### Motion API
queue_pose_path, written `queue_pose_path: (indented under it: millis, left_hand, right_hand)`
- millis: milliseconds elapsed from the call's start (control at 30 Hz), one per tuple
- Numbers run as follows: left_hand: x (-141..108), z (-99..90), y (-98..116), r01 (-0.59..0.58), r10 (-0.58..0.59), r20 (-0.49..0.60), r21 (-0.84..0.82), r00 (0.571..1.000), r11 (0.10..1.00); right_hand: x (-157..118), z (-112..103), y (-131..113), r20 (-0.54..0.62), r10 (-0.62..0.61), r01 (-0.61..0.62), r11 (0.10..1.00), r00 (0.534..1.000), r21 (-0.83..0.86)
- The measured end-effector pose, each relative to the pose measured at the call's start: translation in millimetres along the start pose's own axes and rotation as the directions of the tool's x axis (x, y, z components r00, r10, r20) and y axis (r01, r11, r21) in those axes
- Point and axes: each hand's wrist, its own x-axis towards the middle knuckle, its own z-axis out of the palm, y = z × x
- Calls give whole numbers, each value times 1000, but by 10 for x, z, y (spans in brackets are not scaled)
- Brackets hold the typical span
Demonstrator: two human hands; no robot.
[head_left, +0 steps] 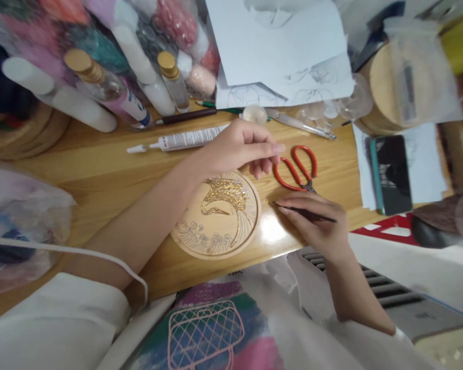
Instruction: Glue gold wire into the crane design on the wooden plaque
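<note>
A round wooden plaque (216, 246) lies on the table, drawn with waves and a crane partly covered in gold wire. To its right, my right hand (324, 221) is closed on dark tweezers (308, 213), whose tip points left and has a small gold bit at it. My left hand (247, 146) hovers over the plaque's upper edge, with thumb and fingers drawn together. Whether it pinches anything is too small to tell. My left forearm hides the plaque's left side. Red-handled scissors (293, 172) rest between the two hands, their blades partly behind my right hand.
A glue tube (193, 137) lies behind my left wrist, its white cap (136, 149) beside it. Bottles (111, 92), pens (189, 115) and paper sheets (278, 51) line the back. A phone (392, 174) lies at right. A white cable (81, 249) crosses my left forearm.
</note>
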Motion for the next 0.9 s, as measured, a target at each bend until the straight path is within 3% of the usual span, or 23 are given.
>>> queue_pose_path:
  millis: [167,300,500,700,900]
  left_hand:
    - [10,19,21,64,-60,92,-33,994,997]
    - [14,15,29,84,-79,122,-36,989,996]
    - [37,24,6,82,-78,55,-59,995,995]
    - [80,27,-24,74,-81,-52,-123,995,990]
    - [80,22,-5,108,-118,-60,-150,991,983]
  right_hand:
    - [64,-52,-17,8,-23,22,999,1000,38]
    - [225,-61,-106,103,-138,130,989,985,74]
    - [523,-20,-129,297,-283,256,958,912,125]
    - [773,-6,-45,470,-280,228,959,837,165]
    - [872,15,7,505,-355,272,934,787,233]
